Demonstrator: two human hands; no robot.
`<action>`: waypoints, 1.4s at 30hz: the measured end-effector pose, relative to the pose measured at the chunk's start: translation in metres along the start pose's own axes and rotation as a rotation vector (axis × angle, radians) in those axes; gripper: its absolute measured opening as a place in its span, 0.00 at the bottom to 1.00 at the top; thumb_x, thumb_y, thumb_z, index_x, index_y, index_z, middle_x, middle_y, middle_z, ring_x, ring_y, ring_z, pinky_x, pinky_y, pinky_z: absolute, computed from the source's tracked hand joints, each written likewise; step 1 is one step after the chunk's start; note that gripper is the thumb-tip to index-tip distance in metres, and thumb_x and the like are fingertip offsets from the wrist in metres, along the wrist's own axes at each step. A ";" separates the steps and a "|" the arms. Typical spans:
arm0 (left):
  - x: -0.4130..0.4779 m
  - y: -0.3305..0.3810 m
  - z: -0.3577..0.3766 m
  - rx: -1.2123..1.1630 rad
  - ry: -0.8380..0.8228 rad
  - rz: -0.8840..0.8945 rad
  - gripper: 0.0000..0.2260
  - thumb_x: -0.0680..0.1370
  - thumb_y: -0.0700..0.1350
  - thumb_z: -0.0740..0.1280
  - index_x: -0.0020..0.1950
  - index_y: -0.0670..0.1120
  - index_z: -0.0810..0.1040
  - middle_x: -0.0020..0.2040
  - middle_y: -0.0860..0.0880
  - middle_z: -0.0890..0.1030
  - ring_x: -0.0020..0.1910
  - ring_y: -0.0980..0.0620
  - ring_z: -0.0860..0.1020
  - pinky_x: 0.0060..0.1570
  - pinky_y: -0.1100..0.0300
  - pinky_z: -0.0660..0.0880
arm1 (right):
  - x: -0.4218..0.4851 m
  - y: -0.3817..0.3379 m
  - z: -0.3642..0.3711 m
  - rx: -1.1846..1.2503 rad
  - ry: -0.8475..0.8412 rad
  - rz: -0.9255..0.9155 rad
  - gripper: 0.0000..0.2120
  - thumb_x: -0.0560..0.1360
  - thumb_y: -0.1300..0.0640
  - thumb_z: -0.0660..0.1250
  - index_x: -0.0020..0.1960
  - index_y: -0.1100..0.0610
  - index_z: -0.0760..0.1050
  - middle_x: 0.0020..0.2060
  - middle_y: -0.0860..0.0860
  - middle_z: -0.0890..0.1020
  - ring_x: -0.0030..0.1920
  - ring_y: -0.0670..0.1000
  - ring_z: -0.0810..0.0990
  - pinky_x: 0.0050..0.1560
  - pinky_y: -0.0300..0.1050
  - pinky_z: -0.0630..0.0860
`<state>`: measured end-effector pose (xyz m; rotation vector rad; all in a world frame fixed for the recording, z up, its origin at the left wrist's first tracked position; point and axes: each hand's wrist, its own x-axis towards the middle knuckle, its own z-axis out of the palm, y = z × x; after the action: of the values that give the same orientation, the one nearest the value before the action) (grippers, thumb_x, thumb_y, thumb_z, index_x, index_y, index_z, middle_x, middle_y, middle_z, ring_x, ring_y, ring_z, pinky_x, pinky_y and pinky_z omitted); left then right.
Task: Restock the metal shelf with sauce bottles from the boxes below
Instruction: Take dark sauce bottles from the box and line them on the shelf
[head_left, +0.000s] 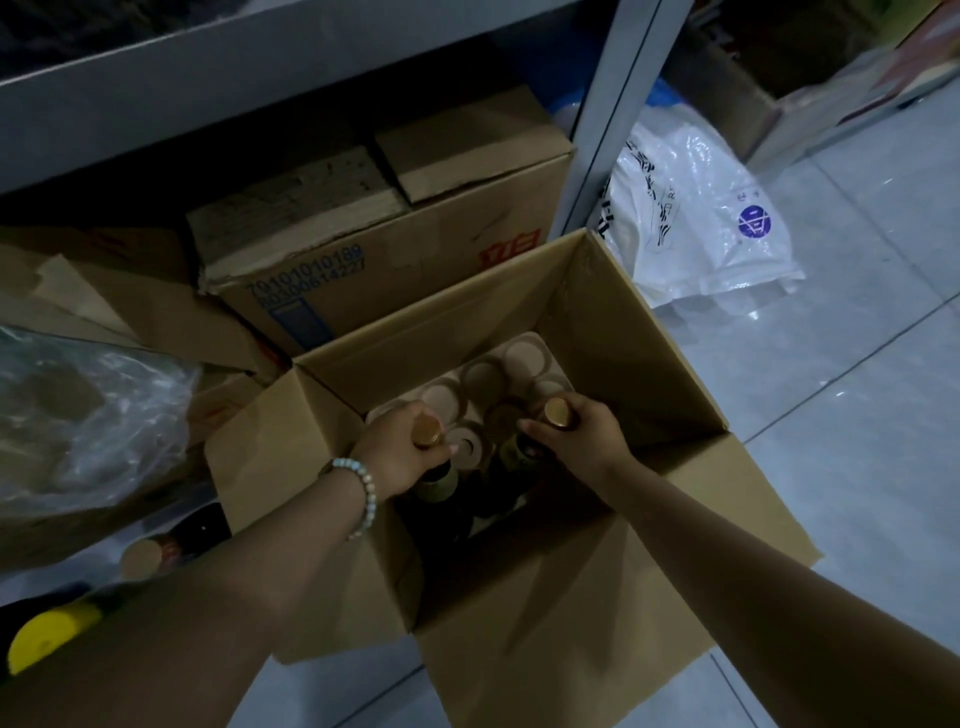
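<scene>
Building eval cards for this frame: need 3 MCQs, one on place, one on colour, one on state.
1. Where does the open cardboard box stand?
A. on the metal shelf
B. on the tiled floor in front of the shelf
C. on a table

2. What colour are the caps of the two bottles being gripped?
A. gold
B. blue
C. white

3. What are the hands doing?
A. both hang free
B. one grips a bottle, the other holds a flap
C. each grips a bottle neck inside the box

Key: 1 B, the box rests on floor tiles by the shelf post. 2 A, the left bottle's cap and the right bottle's cap look gold. 3 C, the left hand and right hand each close around a neck.
</scene>
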<state>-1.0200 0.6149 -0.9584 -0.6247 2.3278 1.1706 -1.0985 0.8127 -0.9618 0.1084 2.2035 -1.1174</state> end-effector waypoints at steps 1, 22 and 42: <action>0.007 -0.002 0.001 -0.029 -0.008 -0.007 0.12 0.71 0.48 0.73 0.49 0.44 0.77 0.49 0.47 0.79 0.49 0.48 0.77 0.50 0.54 0.75 | 0.005 0.003 0.002 0.033 0.011 0.032 0.16 0.69 0.53 0.74 0.54 0.55 0.77 0.51 0.52 0.81 0.56 0.53 0.78 0.60 0.55 0.76; -0.044 0.075 -0.077 -0.061 0.243 0.186 0.16 0.72 0.57 0.69 0.55 0.51 0.77 0.51 0.52 0.80 0.53 0.51 0.77 0.55 0.51 0.75 | -0.048 -0.084 -0.074 0.061 0.112 -0.265 0.06 0.69 0.49 0.73 0.42 0.50 0.79 0.39 0.48 0.83 0.46 0.51 0.82 0.54 0.56 0.78; -0.536 0.471 -0.473 -0.162 0.791 0.844 0.16 0.73 0.63 0.63 0.38 0.51 0.70 0.32 0.55 0.72 0.31 0.66 0.71 0.32 0.71 0.67 | -0.538 -0.613 -0.342 0.315 0.187 -1.063 0.16 0.67 0.46 0.69 0.32 0.59 0.79 0.33 0.57 0.84 0.36 0.53 0.84 0.39 0.44 0.79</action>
<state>-0.9598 0.5789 -0.1049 -0.1137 3.3727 1.6922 -1.0691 0.7932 -0.0778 -0.9614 2.2201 -2.0611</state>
